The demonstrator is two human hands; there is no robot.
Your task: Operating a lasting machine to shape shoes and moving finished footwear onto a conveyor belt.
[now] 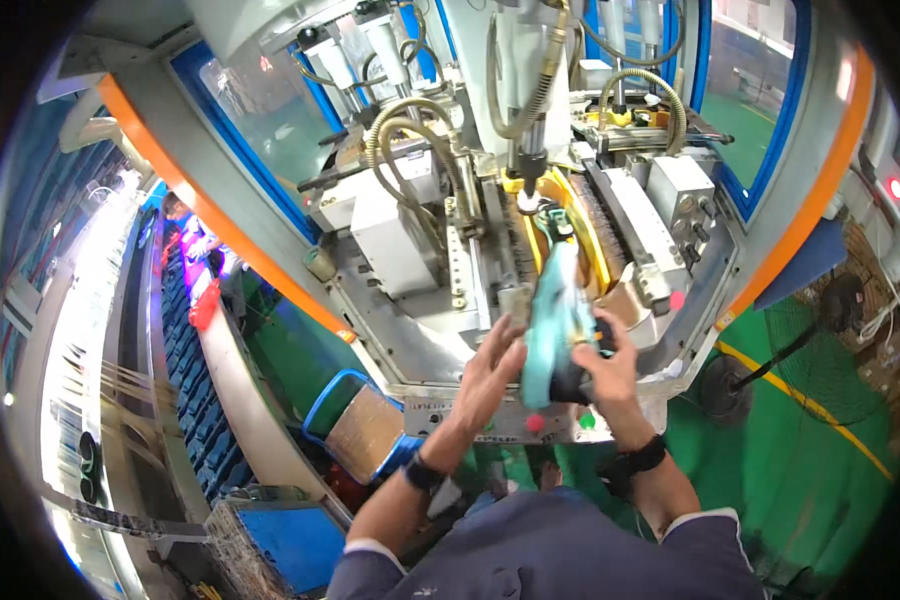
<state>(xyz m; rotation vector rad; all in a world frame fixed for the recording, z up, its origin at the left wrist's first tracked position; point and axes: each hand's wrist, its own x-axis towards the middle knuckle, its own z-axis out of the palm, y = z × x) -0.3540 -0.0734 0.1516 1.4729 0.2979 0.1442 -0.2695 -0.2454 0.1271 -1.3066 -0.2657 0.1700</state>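
A teal and black shoe (553, 335), blurred by motion, is held up in front of the machine, its toe pointing away from me. My right hand (612, 370) is closed around the shoe's dark heel end at its right side. My left hand (490, 378) is beside the shoe's left side with fingers apart; whether the fingertips touch it I cannot tell. Just beyond the shoe lies a yellow-edged cradle (592, 235) in the machine, with a metal plunger (532, 170) above it.
Metal clamp blocks (395, 245) and hoses flank the cradle. Red (535, 423) and green (587, 421) buttons line the machine's front edge. A conveyor (185, 370) runs along the left, near a blue-framed stool (365, 430). At the right stands a fan (820, 350).
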